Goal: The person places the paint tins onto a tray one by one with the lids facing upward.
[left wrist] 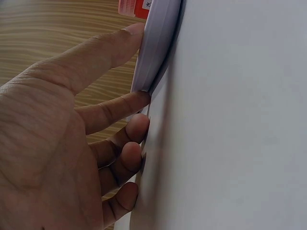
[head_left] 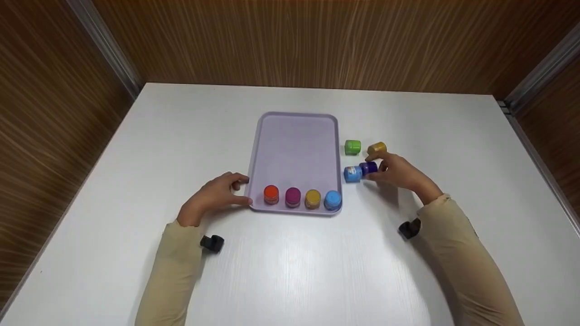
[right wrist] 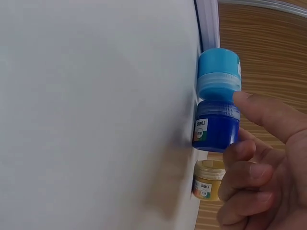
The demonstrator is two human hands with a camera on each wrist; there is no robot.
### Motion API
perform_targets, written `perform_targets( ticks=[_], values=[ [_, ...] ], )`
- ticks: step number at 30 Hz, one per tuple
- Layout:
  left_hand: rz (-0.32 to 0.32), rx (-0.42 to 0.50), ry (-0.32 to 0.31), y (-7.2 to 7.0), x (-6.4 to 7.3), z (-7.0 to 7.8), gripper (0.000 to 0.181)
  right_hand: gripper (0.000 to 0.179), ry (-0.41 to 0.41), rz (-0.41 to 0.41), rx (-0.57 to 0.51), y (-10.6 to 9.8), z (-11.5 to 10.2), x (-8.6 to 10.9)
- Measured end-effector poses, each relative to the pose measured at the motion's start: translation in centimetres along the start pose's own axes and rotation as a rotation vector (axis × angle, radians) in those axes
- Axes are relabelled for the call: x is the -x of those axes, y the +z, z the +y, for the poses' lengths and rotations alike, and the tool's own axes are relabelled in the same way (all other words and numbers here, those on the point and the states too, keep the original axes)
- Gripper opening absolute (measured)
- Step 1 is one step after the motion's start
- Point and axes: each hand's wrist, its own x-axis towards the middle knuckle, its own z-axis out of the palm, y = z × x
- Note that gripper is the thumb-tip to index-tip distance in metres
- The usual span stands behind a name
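My right hand (head_left: 393, 173) grips a dark blue paint jar (right wrist: 215, 132) between thumb and index finger. The jar lies on its side, its cap against the cap of a light blue jar (right wrist: 219, 67), also lying down. Behind them a green jar (head_left: 353, 147) and a yellow jar (head_left: 377, 147) lie beside the lilac tray (head_left: 297, 149). At the tray's front left, my left hand (head_left: 216, 192) touches the rim with thumb and index finger; its other fingers bend loosely. Along the tray's front edge stand an orange-red jar (head_left: 271, 194), a magenta jar (head_left: 293, 197), a yellow-capped jar (head_left: 312, 199) and a blue-capped jar (head_left: 332, 200).
The white table (head_left: 290, 271) carries the tray and the jars. Wood-grain panels (head_left: 317, 45) close in the back and both sides. A black wrist device (head_left: 212, 243) shows by the left sleeve, and another black device (head_left: 410, 228) by the right sleeve.
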Motion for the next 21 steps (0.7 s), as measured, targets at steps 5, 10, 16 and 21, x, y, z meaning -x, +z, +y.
perform_targets(
  ticks=[5,10,16,21],
  values=[
    [-0.001,0.002,-0.003,0.06,0.04,-0.05,0.064,0.049,0.012,-0.003,0.013,0.12,0.20,-0.17],
    [0.005,0.006,0.006,0.22,-0.03,-0.20,0.064,0.050,0.027,-0.009,0.017,0.21,0.24,-0.24],
    [0.004,0.005,0.007,0.21,0.01,-0.16,0.063,0.046,0.044,-0.011,0.057,0.50,0.08,-0.26],
    [0.005,0.007,0.012,0.12,0.04,-0.12,0.064,0.047,0.033,-0.010,0.096,0.66,0.04,-0.08]
  ],
)
